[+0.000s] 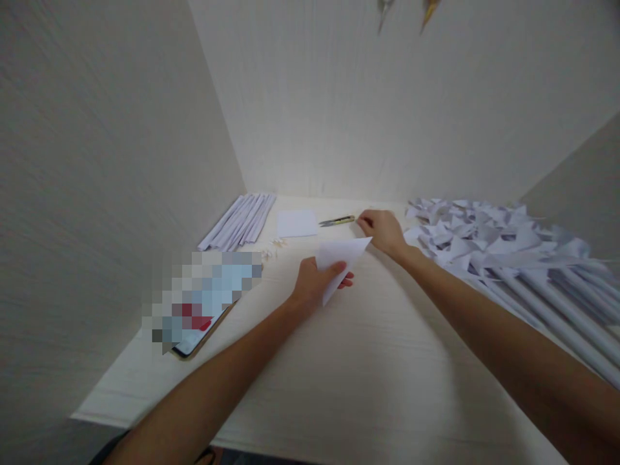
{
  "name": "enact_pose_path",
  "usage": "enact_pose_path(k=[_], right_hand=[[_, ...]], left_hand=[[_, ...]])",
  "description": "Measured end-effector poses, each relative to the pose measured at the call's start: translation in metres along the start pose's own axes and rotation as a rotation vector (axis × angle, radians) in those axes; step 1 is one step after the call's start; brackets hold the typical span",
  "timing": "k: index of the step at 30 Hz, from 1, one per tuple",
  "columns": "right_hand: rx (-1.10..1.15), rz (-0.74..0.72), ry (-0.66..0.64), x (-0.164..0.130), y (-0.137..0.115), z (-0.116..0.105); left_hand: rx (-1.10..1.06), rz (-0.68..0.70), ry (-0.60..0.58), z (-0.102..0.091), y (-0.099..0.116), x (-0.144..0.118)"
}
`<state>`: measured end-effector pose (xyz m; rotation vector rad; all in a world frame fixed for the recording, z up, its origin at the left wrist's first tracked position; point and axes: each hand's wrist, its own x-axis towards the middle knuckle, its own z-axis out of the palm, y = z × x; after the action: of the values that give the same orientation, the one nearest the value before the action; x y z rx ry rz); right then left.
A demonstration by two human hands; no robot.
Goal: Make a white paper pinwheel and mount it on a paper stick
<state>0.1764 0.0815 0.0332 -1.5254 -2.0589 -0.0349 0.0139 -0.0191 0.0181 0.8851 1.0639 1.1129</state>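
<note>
My left hand (314,281) pinches a folded sheet of white paper (339,255), thumb on top and fingers beneath, above the middle of the table. The paper comes to a point at its upper right. Farther back, my right hand (382,229) has its fingers closed at the handle end of small yellow-handled thread snips (338,221). The snips lie almost flat, blades to the left. Part of their handle seems hidden by the fingertips. A stack of square white paper (296,223) lies left of the snips.
Rolled white paper sticks (239,223) lie at the back left. Small pale bits (274,248) are scattered near them. A phone (208,310), partly blurred, rests on the left. Many folded paper pieces on sticks (494,239) are heaped on the right. Walls enclose the table (368,381).
</note>
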Motion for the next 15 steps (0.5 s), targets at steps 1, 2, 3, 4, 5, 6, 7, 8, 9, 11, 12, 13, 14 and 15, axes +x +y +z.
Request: enact_pose_path(k=[1,2,3,4,5,6,7,8,9,11,12,13,14,15], right_hand=[[-0.141,-0.146,-0.14,0.006,-0.005,0.006],[-0.258,-0.251,-0.245,0.011,-0.01,0.011],[-0.349,-0.311,-0.315,0.016,-0.016,0.016],[-0.408,-0.363,-0.354,0.021,-0.021,0.02],[-0.453,-0.388,-0.355,0.026,-0.025,0.023],[-0.488,-0.404,-0.341,0.031,-0.027,0.026],[-0.51,-0.414,-0.322,0.035,-0.029,0.027],[-0.523,-0.421,-0.308,0.04,-0.03,0.028],[-0.531,-0.428,-0.306,0.045,-0.03,0.028],[-0.54,-0.434,-0.336,0.055,-0.029,0.03],[-0.549,-0.427,-0.36,0.06,-0.03,0.032],[-0.559,-0.415,-0.381,0.065,-0.03,0.034],[-0.571,-0.398,-0.398,0.069,-0.03,0.037],[-0.58,-0.386,-0.409,0.074,-0.031,0.041]], left_hand=[[0.0,0.006,0.004,0.001,0.0,0.0],[-0.001,0.015,0.008,0.001,0.0,0.0],[-0.004,0.023,0.011,0.001,-0.001,0.0],[-0.008,0.03,0.013,0.001,-0.001,0.0],[-0.013,0.035,0.014,0.0,-0.001,0.001],[-0.017,0.039,0.013,0.0,-0.001,0.001],[-0.019,0.04,0.013,-0.001,-0.002,0.001],[-0.02,0.042,0.014,-0.001,-0.002,0.002],[-0.021,0.045,0.016,-0.001,-0.002,0.002],[-0.026,0.048,0.024,-0.001,-0.002,0.003],[-0.032,0.049,0.029,-0.001,-0.002,0.003],[-0.04,0.048,0.034,-0.001,-0.002,0.004],[-0.051,0.047,0.04,0.0,-0.002,0.004],[-0.065,0.043,0.046,0.0,-0.001,0.004]])
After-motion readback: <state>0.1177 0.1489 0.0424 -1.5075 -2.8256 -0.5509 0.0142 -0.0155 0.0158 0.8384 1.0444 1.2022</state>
